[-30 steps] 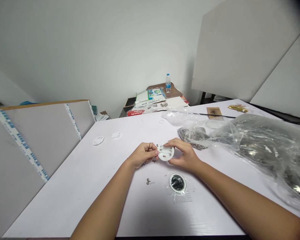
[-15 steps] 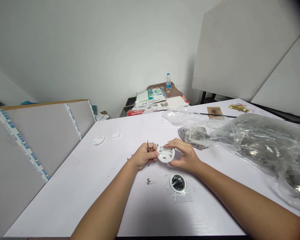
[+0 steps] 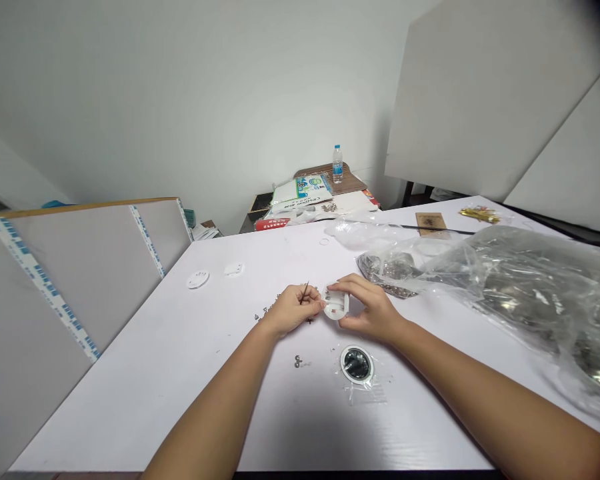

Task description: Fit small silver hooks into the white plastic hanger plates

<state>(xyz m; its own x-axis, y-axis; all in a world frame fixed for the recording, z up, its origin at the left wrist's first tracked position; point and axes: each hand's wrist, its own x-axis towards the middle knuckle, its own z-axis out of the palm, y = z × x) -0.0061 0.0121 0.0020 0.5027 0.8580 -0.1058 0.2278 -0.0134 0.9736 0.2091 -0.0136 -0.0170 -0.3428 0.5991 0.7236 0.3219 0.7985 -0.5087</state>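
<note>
My right hand (image 3: 375, 312) grips a round white battery housing (image 3: 338, 311) by its rim, thumb below and fingers above. Its open side, with battery slots and small metal contacts, faces me at a tilt. My left hand (image 3: 291, 311) is closed around a thin dark stick-like tool (image 3: 305, 291), whose upper end pokes out above the fingers. Left thumb and fingertips meet at the housing's left edge; whether they pinch a small part there is hidden. Small metal pieces (image 3: 261, 313) lie behind and beside the left hand. Nearer me are a few metal clips (image 3: 298, 362).
A dark round disc with a white rim (image 3: 357, 365) lies on clear film in front. White round (image 3: 198, 279) and squarish (image 3: 233, 269) parts sit at the left. Plastic bags of metal parts (image 3: 520, 287) spread over the right. A water bottle (image 3: 337, 165) stands at the back.
The housing has turned and tilted in my right hand. My left hand has shifted slightly right and rolled over, and the dark tool now leans right instead of standing upright.
</note>
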